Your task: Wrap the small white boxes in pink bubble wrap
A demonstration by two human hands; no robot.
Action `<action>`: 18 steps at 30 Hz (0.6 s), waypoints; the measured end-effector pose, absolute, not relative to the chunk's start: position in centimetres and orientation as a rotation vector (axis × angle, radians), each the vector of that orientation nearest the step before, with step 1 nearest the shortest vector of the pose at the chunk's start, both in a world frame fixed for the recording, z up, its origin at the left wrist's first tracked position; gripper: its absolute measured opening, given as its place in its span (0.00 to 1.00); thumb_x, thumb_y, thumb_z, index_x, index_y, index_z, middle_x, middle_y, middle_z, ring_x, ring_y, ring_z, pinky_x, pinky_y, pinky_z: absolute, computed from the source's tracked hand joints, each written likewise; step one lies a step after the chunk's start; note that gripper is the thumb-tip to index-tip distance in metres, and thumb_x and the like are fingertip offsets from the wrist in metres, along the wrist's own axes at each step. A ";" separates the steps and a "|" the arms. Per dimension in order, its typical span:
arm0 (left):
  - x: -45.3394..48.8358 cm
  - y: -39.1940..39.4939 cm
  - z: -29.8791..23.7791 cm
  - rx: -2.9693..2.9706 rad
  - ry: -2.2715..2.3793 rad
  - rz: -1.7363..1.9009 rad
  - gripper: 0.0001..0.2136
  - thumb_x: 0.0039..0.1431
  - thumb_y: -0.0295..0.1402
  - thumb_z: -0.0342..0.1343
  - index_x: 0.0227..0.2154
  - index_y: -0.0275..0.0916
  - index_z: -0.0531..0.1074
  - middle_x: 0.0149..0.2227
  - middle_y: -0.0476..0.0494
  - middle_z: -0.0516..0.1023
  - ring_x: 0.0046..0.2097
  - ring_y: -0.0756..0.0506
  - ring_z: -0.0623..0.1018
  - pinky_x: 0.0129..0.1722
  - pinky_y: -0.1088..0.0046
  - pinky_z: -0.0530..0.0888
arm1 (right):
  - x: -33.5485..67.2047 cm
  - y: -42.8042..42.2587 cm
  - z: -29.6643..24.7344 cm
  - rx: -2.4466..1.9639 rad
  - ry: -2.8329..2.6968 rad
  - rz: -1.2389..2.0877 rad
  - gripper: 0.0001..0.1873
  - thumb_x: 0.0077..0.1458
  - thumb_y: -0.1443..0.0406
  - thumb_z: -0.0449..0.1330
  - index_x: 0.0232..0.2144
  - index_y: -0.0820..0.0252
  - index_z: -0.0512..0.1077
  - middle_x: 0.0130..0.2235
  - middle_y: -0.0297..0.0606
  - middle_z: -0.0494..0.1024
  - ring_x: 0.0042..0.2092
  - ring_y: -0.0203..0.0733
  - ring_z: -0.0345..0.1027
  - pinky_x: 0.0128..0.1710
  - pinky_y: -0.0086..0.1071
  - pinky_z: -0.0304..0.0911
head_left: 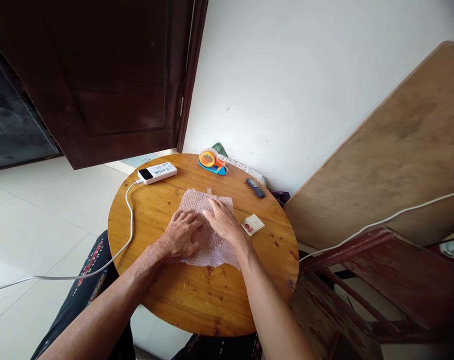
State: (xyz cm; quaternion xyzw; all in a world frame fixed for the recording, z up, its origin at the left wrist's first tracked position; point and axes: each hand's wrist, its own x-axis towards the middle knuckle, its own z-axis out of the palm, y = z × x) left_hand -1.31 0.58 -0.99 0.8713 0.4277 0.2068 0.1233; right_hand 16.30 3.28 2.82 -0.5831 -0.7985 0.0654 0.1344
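A sheet of pinkish bubble wrap (197, 200) lies in the middle of a small round wooden table (197, 295). My left hand (182, 236) rests on its left part with the fingers bent and pressed together on the wrap. My right hand (224, 220) lies flat on the wrap's right part, fingers stretched out. A short strip of clear tape (209, 190) sits at the wrap's far edge. Whether anything lies under the wrap is hidden.
A white power bank (157, 173) with a white cable (127, 220) lies at the table's far left. An orange and blue tape dispenser (212, 161), a dark small object (255, 188) and a card (252, 224) lie on the right. A wooden board (395, 150) leans against the wall.
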 end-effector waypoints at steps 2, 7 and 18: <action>-1.3 0.6 -1.1 2.528 1.263 0.585 0.27 0.46 0.36 0.59 0.53 0.41 0.72 0.61 0.37 0.68 0.64 0.33 0.62 0.66 0.50 0.53 | 17.4 4.2 1.7 -1.866 -2.276 0.117 0.24 0.64 0.62 0.51 0.58 0.68 0.65 0.62 0.52 0.66 0.63 0.51 0.59 0.62 0.42 0.53; -1.3 0.8 -1.1 2.526 1.260 0.573 0.27 0.46 0.37 0.59 0.53 0.42 0.72 0.61 0.37 0.68 0.64 0.34 0.62 0.66 0.49 0.53 | 19.4 4.4 -0.2 -2.035 -2.138 -0.068 0.28 0.66 0.59 0.48 0.61 0.75 0.61 0.65 0.58 0.62 0.65 0.54 0.55 0.63 0.43 0.50; -0.1 -0.5 2.4 2.556 1.476 0.403 0.25 0.51 0.33 0.58 0.54 0.40 0.69 0.65 0.31 0.60 0.67 0.30 0.57 0.64 0.41 0.53 | 19.4 4.4 -0.6 -2.061 -2.117 -0.095 0.28 0.67 0.60 0.47 0.61 0.77 0.61 0.65 0.58 0.61 0.65 0.55 0.54 0.63 0.43 0.49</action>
